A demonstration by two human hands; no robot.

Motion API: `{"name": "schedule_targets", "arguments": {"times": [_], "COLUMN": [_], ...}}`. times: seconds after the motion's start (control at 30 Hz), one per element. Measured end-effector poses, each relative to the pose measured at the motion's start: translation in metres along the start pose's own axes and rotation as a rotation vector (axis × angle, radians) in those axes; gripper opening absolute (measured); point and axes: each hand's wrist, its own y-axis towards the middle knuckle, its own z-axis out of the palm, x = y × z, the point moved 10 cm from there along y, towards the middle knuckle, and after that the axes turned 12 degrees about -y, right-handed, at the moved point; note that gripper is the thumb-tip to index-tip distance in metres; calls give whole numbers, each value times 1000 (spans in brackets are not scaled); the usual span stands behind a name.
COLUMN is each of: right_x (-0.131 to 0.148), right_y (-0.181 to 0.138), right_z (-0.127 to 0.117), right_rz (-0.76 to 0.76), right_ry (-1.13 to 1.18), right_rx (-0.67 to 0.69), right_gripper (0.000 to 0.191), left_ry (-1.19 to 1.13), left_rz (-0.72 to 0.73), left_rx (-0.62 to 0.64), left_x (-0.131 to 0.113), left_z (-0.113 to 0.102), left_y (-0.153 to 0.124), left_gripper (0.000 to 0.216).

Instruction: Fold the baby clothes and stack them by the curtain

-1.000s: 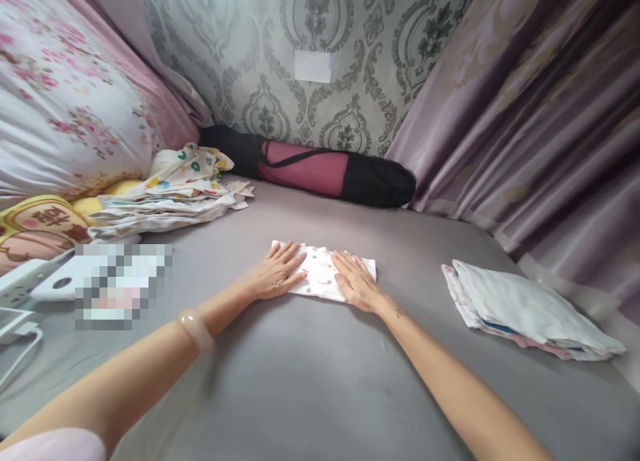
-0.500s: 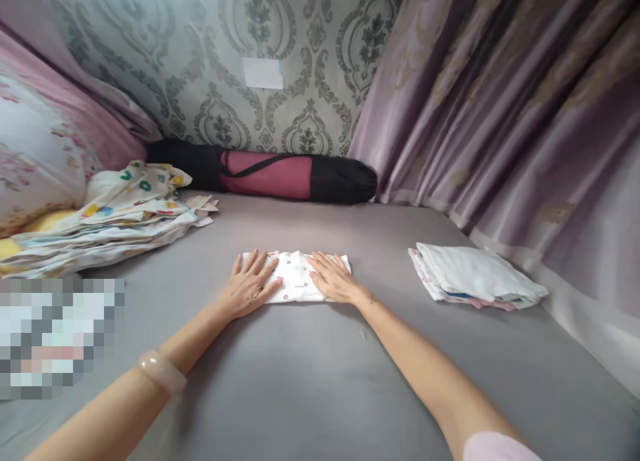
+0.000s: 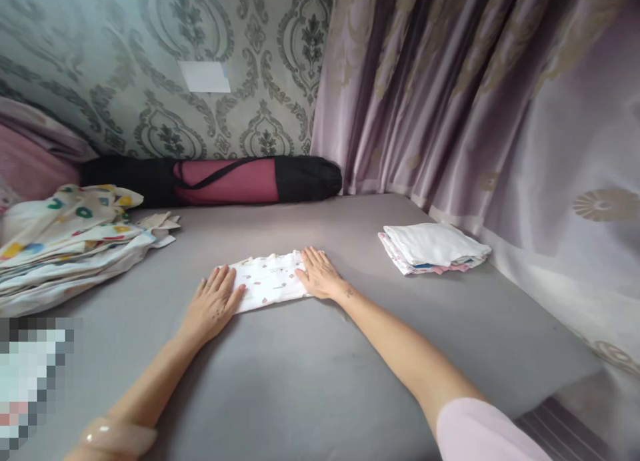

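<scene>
A small white folded cloth (image 3: 267, 281) with tiny printed figures lies flat on the grey bed sheet (image 3: 320, 374). My left hand (image 3: 213, 304) rests flat on its left end, fingers stretched out and together. My right hand (image 3: 320, 274) lies flat on its right end, fingers spread. Neither hand grips anything. A pale bangle sits on my left wrist.
A stack of folded white cloths (image 3: 433, 247) lies to the right near the mauve curtain (image 3: 475, 114). A loose pile of colourful printed cloths (image 3: 70, 244) is at the left. A black and maroon roll bag (image 3: 225, 179) lies along the patterned wall.
The camera has turned to the right. My hands have slid apart along the folded cloth, the left one to its left end and the right one to its right end.
</scene>
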Motion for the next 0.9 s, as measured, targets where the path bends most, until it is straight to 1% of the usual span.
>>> {"name": "schedule_targets", "arguments": {"times": [0.17,0.23,0.3,0.4,0.47,0.5,0.6,0.67,0.73,0.83,0.9], "right_x": [-5,-3,7,40,62,70,81,82,80,78,77], "right_y": [4,6,7,8,8,9,10,11,11,12,14], "right_z": [0,-5,-18,-39,-44,-44,-30,-16,-7,-5,-6], "right_rz": [-17,-10,-11,-69,-113,-128,-160,-176,-176,-163,-165], "right_ry": [61,79,67,29,18,14,10,11,12,19,29], "right_rx": [88,101,40,-101,-167,-192,-201,-169,-148,-129,-93], "right_gripper": [68,66,64,60,59,58,57,57,57,57,58], "left_ry": [14,23,24,14,12,16,43,62,76,82,74], "left_rz": [-58,-66,-34,64,97,101,95,99,100,84,67], "left_rx": [62,65,19,-89,-153,-176,-170,-135,-119,-98,-61], "left_x": [-1,-9,-28,-67,-84,-88,-85,-78,-72,-70,-70], "left_z": [-4,-8,-16,-24,-24,-23,-8,3,11,14,13], "left_y": [3,6,9,15,17,18,19,18,16,17,19], "left_gripper": [61,59,58,55,54,54,53,53,53,54,54]}}
